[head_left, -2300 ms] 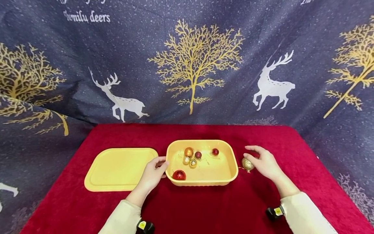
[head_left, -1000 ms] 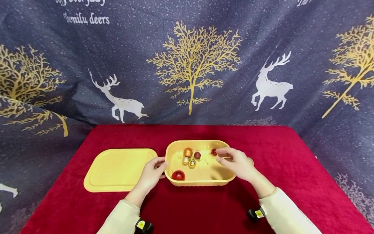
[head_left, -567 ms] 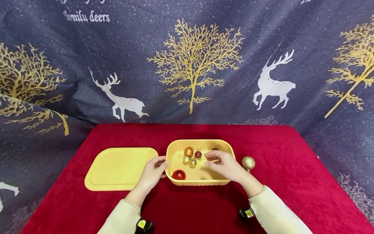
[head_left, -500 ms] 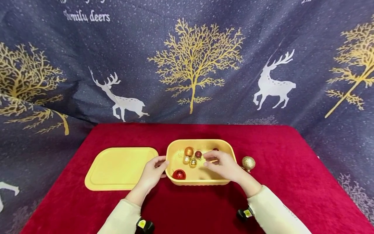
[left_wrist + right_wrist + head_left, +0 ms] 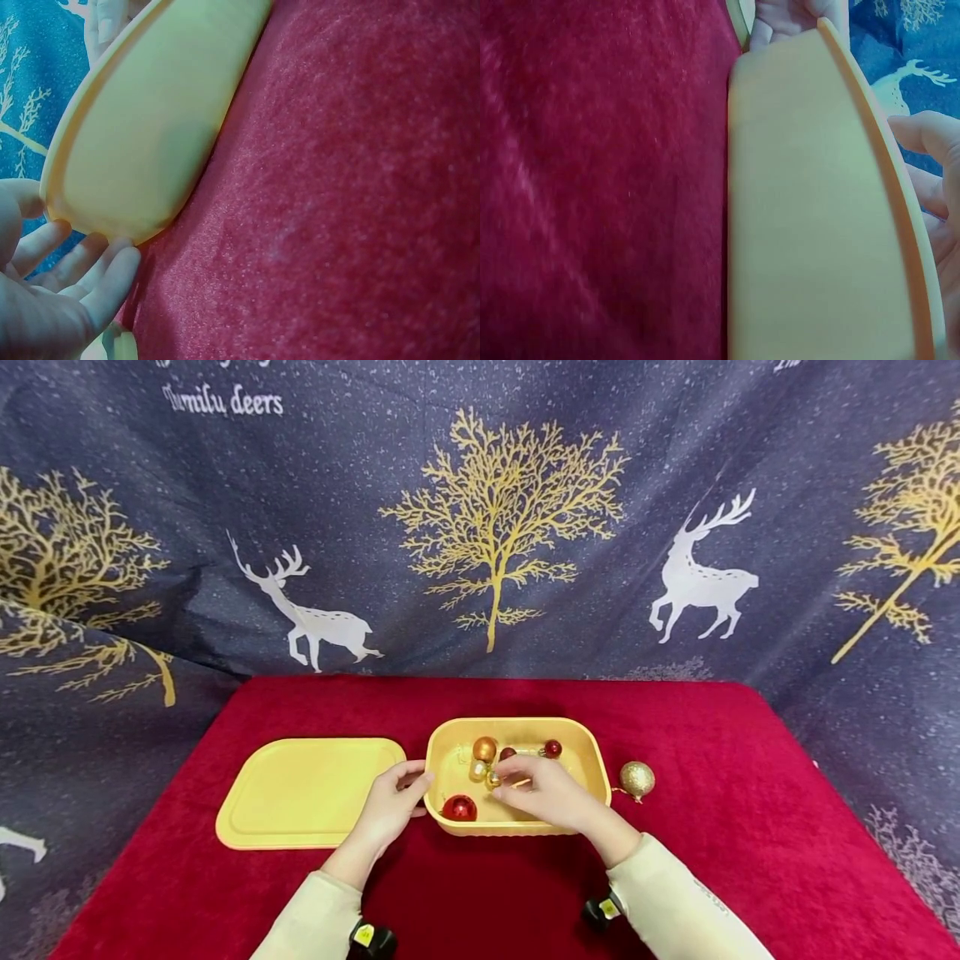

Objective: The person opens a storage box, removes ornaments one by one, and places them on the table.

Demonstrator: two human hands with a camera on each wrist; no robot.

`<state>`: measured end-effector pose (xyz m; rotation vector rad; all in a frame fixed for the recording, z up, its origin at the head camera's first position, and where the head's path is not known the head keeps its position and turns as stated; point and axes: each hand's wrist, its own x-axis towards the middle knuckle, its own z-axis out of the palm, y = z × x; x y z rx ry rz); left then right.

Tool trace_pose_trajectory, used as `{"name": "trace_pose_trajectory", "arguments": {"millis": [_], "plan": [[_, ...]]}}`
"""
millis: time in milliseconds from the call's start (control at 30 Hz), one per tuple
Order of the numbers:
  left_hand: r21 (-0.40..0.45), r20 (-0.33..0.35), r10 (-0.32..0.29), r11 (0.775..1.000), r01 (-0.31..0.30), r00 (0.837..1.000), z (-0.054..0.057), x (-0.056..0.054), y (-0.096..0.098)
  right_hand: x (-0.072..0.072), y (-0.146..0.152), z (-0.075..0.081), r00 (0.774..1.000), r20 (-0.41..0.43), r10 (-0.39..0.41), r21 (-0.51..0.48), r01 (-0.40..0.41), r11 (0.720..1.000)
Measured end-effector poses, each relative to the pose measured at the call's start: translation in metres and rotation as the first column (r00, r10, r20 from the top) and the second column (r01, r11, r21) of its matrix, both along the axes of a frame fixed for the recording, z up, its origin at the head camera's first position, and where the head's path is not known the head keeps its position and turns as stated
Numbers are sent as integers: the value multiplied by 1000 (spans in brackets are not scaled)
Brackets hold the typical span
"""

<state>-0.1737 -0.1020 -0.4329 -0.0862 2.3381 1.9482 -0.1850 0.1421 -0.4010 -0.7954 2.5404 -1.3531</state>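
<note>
Left hand point(image 5: 388, 803): fingers loosely spread, touching left end of yellow box point(image 5: 517, 829). Right hand point(image 5: 549, 793): fingers inside box, parted at small gold ball point(image 5: 492, 779), can't tell if gripped.

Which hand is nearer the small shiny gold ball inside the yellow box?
Right. The right hand is over the yellow box, its fingers right at the small shiny gold ball. The left hand is farther off, touching the outside of the box's left end.

Yellow box point(image 5: 585, 772), red cloth point(image 5: 712, 727), navy deer-patterned backdrop point(image 5: 337, 510)
</note>
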Motion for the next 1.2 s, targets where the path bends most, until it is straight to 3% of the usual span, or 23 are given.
{"name": "trace_pose_trajectory", "arguments": {"millis": [667, 1200], "plan": [[3, -8, 2, 1000, -2, 1000, -1, 4, -2, 2, -30, -7, 994, 68, 81, 46, -84, 995], [5, -10, 0, 1000, 0, 1000, -4, 2, -2, 0, -41, -4, 996, 68, 64, 119, -72, 990]]}}
